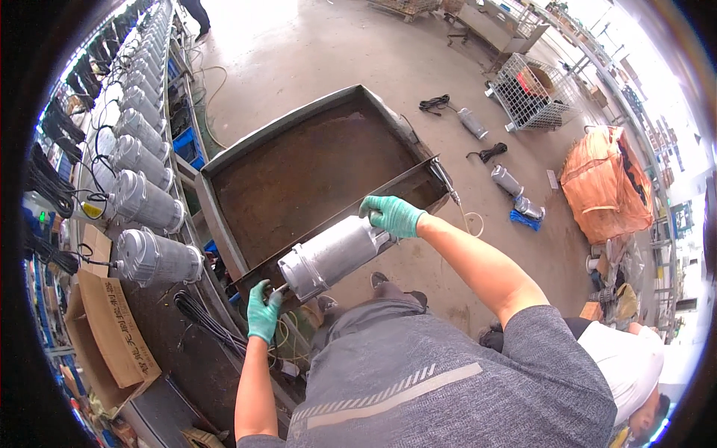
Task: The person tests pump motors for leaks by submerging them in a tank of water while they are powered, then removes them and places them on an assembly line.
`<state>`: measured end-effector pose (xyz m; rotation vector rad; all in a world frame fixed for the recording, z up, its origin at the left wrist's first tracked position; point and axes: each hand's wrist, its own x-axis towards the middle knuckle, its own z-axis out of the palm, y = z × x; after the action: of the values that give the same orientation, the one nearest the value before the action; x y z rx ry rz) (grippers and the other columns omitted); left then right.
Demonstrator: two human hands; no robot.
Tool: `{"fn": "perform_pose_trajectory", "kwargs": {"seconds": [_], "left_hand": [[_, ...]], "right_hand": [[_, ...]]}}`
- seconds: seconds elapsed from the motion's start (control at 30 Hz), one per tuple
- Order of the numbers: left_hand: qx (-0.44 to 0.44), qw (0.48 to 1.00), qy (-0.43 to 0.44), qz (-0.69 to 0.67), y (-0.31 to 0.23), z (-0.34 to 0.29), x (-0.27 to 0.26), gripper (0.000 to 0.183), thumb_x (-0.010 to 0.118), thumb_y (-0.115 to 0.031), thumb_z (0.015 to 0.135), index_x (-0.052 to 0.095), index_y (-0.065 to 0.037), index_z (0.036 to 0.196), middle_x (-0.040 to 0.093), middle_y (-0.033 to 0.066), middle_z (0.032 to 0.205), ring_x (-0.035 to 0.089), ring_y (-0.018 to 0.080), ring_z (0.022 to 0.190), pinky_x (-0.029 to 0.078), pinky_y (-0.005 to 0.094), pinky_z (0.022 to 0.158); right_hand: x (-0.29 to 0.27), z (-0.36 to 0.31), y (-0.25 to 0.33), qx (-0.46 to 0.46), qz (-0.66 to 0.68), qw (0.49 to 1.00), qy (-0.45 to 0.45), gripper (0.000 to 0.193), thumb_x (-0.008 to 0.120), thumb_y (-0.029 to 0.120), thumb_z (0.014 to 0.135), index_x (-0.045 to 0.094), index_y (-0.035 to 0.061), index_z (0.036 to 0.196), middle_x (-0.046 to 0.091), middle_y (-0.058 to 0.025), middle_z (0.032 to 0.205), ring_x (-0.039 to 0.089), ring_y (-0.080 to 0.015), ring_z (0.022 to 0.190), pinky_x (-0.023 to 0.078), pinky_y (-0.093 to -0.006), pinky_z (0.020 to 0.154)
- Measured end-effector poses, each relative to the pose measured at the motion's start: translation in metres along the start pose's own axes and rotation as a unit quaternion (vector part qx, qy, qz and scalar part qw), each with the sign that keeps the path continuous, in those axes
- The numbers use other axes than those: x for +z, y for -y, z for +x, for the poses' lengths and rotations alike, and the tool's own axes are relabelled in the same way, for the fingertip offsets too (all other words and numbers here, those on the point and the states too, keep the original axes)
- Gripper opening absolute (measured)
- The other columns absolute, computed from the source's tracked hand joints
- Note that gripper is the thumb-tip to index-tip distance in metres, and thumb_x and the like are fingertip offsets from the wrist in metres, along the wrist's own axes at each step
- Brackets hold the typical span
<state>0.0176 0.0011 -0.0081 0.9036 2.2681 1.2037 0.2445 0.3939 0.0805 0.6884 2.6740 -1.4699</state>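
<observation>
A silver-grey cylindrical electric motor (332, 255) is held at a tilt in front of me, above the near rim of a metal tank (254, 145). My right hand (393, 215), in a green glove, is closed over the motor's far right end. At its left end, my green-gloved left hand (263, 312) closes around the short stub or cable that comes out there; the fingers partly hide it. A coil of black cable (205, 317) lies on the bench just left of that hand.
Similar grey motors (158, 257) with black cables line the bench at left. An opened cardboard box (112, 328) stands nearby. Some motors (472, 123) lie on the floor at right, near a wire cage (532, 93) and an orange sack (603, 183). Another person (620, 366) is at lower right.
</observation>
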Motion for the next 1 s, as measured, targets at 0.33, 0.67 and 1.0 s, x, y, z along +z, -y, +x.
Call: {"fn": "perform_pose_trajectory", "kwargs": {"seconds": [0.33,0.67,1.0], "left_hand": [[-0.383,0.893,0.064,-0.226,0.005,0.026,-0.001,0.036,0.059,-0.04,0.108,0.074,-0.009,0.12,0.064,0.0006,0.073,0.049,0.0105,0.046,0.039,0.0273,0.042],[0.002,0.999,0.025,-0.038,0.028,-0.011,-0.004,0.029,0.064,-0.025,0.106,0.069,-0.002,0.124,0.068,0.006,0.117,0.064,0.0194,0.106,0.052,0.031,0.093],[-0.253,0.901,0.104,-0.336,0.0,-0.009,-0.012,0.029,0.062,-0.022,0.107,0.055,-0.006,0.129,0.062,0.0052,0.1,0.062,0.0141,0.08,0.056,0.0296,0.071]], "right_hand": [[0.004,0.003,-0.005,0.007,0.001,1.0,0.012,0.026,0.05,0.014,0.1,0.065,0.0127,0.121,0.071,-0.0107,0.091,0.068,-0.0231,0.066,0.058,-0.038,0.052],[0.002,0.001,0.012,0.025,0.01,0.999,0.025,0.027,0.053,0.012,0.097,0.067,0.0106,0.119,0.073,-0.0111,0.098,0.071,-0.0244,0.087,0.058,-0.0397,0.082],[-0.001,-0.001,0.016,0.053,0.059,0.997,0.002,0.025,0.05,0.001,0.095,0.068,0.0066,0.112,0.063,-0.0008,0.086,0.055,-0.0097,0.075,0.051,-0.0283,0.07]]}}
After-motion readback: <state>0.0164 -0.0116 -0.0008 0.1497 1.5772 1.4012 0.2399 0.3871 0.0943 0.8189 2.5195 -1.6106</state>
